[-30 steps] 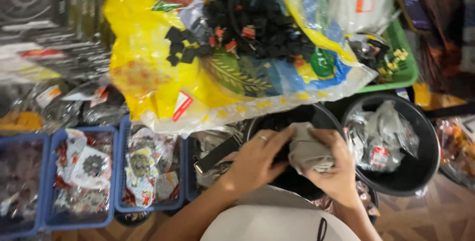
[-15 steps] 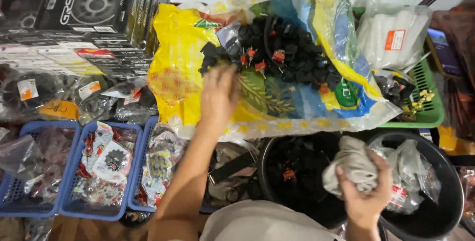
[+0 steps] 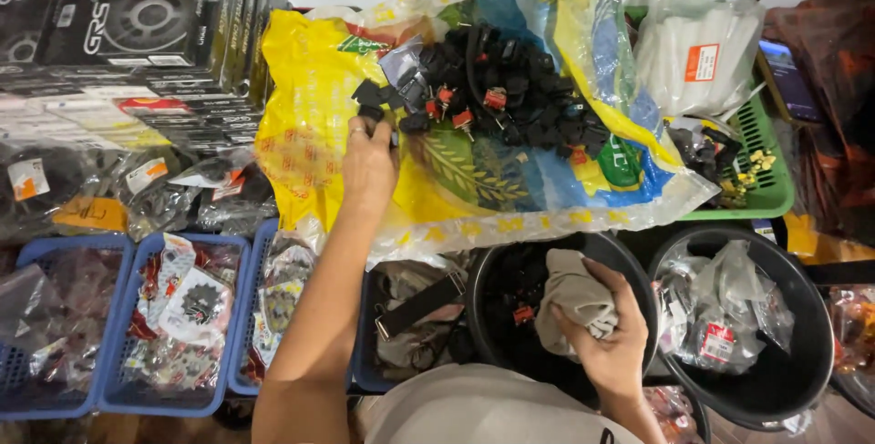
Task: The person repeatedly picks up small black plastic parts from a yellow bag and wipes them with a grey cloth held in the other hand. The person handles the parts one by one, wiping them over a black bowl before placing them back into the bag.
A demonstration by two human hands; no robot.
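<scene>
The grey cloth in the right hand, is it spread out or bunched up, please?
Bunched up. The grey cloth sits crumpled in the right hand, fingers wrapped round it, above the black bucket.

The left hand was stretched forward, fingers curled down (palm hidden); the right hand was kept low, fingers clenched.

Two hands are showing: the left hand far up on the one yellow sack, the right hand near. Three blue baskets are sitting in a row at the near left, two black buckets at the near right, and one green basket at the far right. One grey cloth is showing. The black switches are lying heaped, too many to count.
</scene>
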